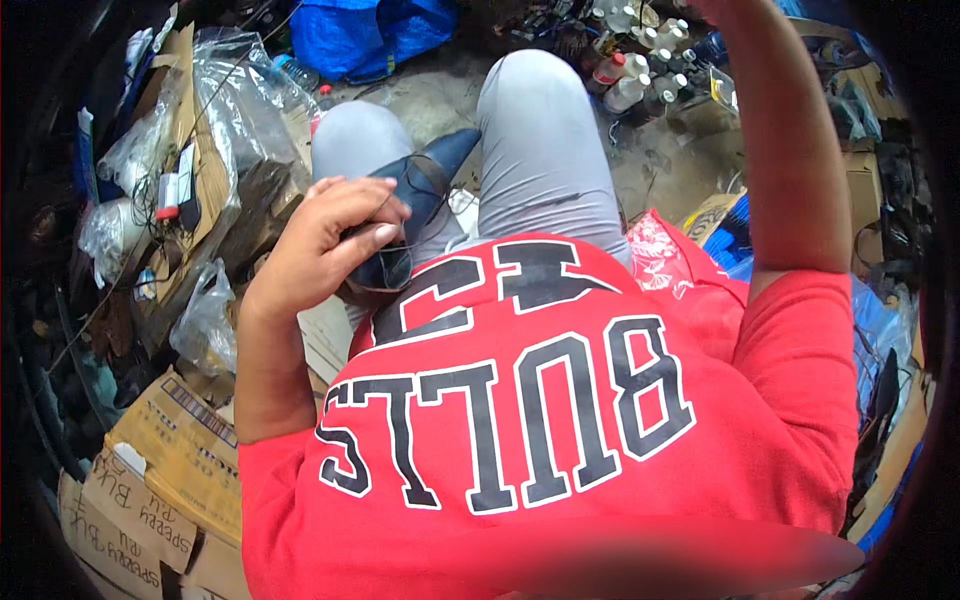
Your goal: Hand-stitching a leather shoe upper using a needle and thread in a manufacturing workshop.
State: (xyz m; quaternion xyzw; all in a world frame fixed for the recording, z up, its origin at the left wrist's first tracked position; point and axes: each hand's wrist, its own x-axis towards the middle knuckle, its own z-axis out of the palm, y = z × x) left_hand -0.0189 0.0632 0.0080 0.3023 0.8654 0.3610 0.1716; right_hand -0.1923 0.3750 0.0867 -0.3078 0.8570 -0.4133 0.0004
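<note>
Head view: a person's lap and arms, seen from above.
Box (pixel 175 430): cardboard, lower left.
Plastic (pixel 245 85): clear, crumpled, above the box, over cardboard.
Left hand (pixel 345 225): fingers curled, thumb close to them, gripping the dark piece.
Dark piece (pixel 430 190): flexible-looking, in front of the left knee (pixel 362 130), its pointed end reaching between the legs; thin thread loops across it.
Right knee (pixel 530 85): grey trousers, bent.
Bottles (pixel 640 75): clustered on the floor (pixel 665 150), beyond the right knee.
Right hand (pixel 716 6): almost wholly cut off by the top edge; cannot tell whether it is open or closed, or what it touches.
</note>
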